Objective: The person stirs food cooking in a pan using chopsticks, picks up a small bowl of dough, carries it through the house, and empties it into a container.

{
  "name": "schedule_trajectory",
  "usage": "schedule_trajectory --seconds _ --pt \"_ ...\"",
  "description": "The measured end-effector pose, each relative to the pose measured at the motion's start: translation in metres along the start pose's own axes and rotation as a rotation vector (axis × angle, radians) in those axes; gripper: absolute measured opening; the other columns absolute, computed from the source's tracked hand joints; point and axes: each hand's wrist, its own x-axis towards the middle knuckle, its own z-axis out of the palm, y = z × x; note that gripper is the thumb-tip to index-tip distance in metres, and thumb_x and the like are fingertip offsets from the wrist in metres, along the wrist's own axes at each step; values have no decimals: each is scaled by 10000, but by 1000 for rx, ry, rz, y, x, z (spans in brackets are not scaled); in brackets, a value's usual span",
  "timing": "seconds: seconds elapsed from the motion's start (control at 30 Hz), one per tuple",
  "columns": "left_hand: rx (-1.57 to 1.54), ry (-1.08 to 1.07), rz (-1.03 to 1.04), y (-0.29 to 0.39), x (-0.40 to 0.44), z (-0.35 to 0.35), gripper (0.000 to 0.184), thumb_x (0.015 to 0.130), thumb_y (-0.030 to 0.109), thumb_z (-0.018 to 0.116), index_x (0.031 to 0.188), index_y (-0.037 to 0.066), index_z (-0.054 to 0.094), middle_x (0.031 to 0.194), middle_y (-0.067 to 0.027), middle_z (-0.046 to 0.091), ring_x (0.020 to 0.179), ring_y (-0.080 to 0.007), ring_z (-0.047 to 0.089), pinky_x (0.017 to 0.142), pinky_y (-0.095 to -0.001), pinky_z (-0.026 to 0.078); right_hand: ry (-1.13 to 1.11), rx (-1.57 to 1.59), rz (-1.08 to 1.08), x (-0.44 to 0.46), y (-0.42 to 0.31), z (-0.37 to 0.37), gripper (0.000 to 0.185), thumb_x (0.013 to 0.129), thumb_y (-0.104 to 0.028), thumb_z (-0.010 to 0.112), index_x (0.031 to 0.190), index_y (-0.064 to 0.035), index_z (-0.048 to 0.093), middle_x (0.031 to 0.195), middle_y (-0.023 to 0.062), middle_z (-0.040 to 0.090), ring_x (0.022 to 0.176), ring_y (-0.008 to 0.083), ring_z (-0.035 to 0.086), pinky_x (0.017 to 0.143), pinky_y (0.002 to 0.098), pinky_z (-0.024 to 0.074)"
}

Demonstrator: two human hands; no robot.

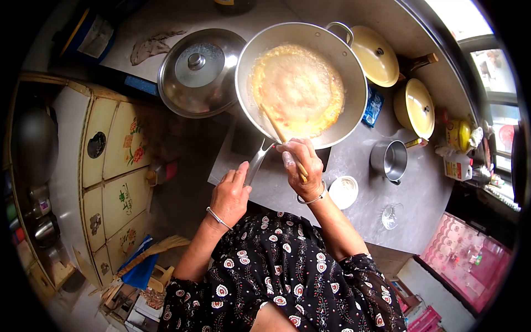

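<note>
A large wok [354, 110] holds a foaming yellow-orange liquid [298, 88]. My right hand [301, 165] is closed around a pair of wooden chopsticks [272, 122]. Their far ends dip into the foam, and their near ends stick out below my fingers. At the wok's long metal handle [260, 161] is my left hand [231, 193], its fingers curled against the lower end. How far they wrap round it is partly hidden.
A steel lid [213, 83] lies left of the wok. On the right are yellow lidded pots [376, 58], a blue packet [373, 105], a metal pot [389, 160], a white bowl [343, 192] and a clear glass [391, 216]. A painted cabinet [116, 144] stands left.
</note>
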Motion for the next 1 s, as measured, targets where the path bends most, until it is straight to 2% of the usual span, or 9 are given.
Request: schedule_trajectory --seconds 0.13,0.23,0.6,0.83,1.0 --pt "2 -7 -2 0 0 0 528 742 9 588 1238 -35 412 964 -216 542 880 -379 548 770 -414 462 -19 -16 -12 0 -1 -3 153 770 6 597 918 -24 575 832 138 582 726 288 599 600 337 500" --pt "-8 -2 -35 2 0 -1 516 733 -28 575 1231 -23 438 1048 -223 558 931 -391 563 785 -391 471 -26 -29 -16 -1 -4 -5 161 762 7 604 917 -24 574 839 140 580 728 291 602 593 339 502" --pt "4 -20 -58 2 0 -2 523 722 -41 581 1227 -27 443 1030 -227 560 916 -388 566 769 -392 471 -175 -41 -74 -3 -17 -13 256 714 0 655 944 -5 541 856 146 567 731 286 611 550 325 513" --pt "3 25 -4 0 0 1 523 724 -42 584 1227 -25 443 1010 -224 560 874 -382 573 742 -387 474 -122 1 -90 4 -20 -27 193 719 -8 660 882 -10 556 807 130 565 708 282 609 549 330 495" --pt "-8 3 -31 1 0 0 530 724 -43 587 1231 -22 437 1003 -222 560 863 -380 572 740 -385 472 -180 4 -77 5 -30 -40 182 728 -19 665 875 -16 557 801 136 564 689 287 612 558 325 494"
